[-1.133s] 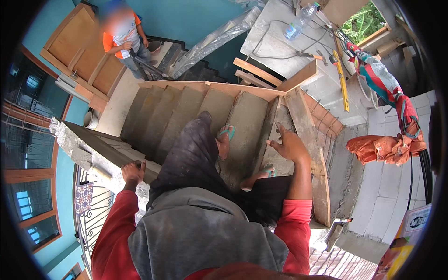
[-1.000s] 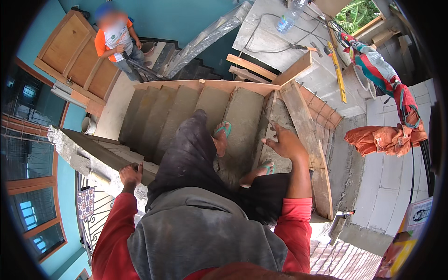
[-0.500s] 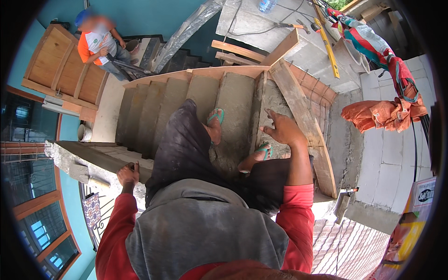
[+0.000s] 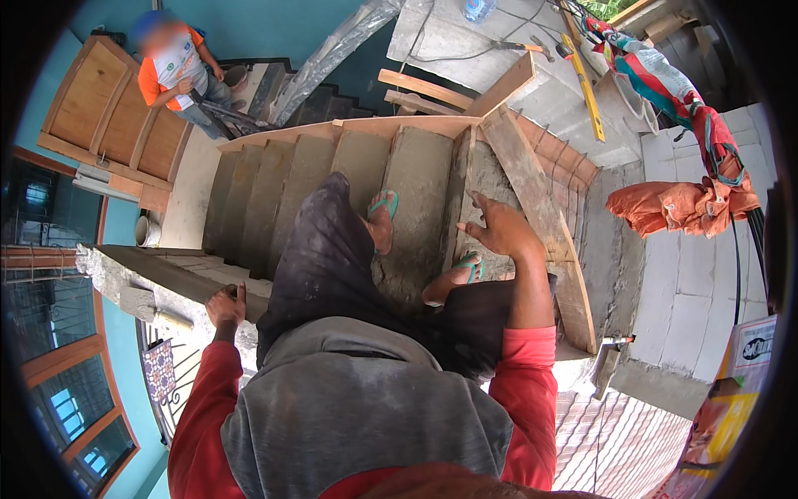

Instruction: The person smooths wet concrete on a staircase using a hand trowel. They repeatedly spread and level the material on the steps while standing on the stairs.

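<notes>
In the head view, the left hand point(image 4: 226, 308) rests at the edge of a low wall point(image 4: 183, 283), fingers curled; whether they clasp anything I cannot tell. A trowel point(image 4: 137, 304) lies on the wall to that hand's left, handle end nearer, long axis pointing roughly toward it. The right hand point(image 4: 503, 229), fingers apart and empty, hangs over a concrete step point(image 4: 490, 170), a slanting plank point(image 4: 540, 208) to its right. The white pail point(image 4: 148, 233) shows no clear contents.

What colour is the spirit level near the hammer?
The spirit level is yellow, best seen in the head view.
</notes>
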Demonstrator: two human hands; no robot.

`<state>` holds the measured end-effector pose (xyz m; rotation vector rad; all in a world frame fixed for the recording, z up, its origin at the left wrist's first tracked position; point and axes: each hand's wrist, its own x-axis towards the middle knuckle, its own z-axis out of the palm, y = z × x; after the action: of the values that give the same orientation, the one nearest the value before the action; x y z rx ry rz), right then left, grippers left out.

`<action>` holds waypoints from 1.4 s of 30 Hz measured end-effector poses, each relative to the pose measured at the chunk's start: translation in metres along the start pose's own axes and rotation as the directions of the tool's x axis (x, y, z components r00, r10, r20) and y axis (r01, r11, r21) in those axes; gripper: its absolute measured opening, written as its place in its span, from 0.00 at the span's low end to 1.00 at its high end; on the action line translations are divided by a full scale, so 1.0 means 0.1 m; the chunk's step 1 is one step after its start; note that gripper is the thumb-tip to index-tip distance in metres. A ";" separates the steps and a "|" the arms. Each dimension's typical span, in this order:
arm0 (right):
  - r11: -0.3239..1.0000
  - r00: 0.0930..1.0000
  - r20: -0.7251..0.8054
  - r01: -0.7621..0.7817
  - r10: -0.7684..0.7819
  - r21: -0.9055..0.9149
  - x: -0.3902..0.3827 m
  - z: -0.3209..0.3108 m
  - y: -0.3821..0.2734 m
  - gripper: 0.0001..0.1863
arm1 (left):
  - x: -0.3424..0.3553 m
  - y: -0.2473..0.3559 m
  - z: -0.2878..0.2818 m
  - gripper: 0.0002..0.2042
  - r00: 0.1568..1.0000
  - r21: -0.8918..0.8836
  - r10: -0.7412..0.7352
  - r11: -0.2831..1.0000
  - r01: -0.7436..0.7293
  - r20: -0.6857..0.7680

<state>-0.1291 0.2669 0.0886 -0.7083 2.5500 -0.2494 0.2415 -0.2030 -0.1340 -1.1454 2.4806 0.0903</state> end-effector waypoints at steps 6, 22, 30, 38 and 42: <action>1.000 1.000 0.009 -0.008 0.009 -0.008 0.00 0.01 0.00 0.43 | -0.01 0.01 -0.04 0.25 1.000 -0.041 0.018 0.999 -0.018 0.000; 1.000 0.999 0.034 -0.002 0.002 0.018 0.09 0.09 -0.01 0.44 | -0.04 -0.03 -0.04 0.25 1.000 -0.114 0.024 0.993 -0.026 -0.016; 1.000 0.998 0.061 0.017 -0.018 0.014 0.19 0.17 0.06 0.44 | -0.03 -0.02 -0.06 0.25 1.000 -0.144 0.011 0.989 -0.012 -0.009; 1.000 0.995 0.097 0.001 0.000 -0.007 0.23 0.14 -0.05 0.44 | -0.03 -0.06 -0.01 0.25 0.998 -0.185 0.032 0.982 -0.041 -0.052; 1.000 0.995 0.096 0.018 -0.017 -0.012 0.25 0.14 -0.09 0.44 | -0.06 -0.05 -0.07 0.25 0.998 -0.199 0.037 0.979 -0.045 -0.046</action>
<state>-0.1374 0.2451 0.0690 -0.7300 2.4572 -0.2002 0.2456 -0.2037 -0.1245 -1.1859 2.5792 0.3375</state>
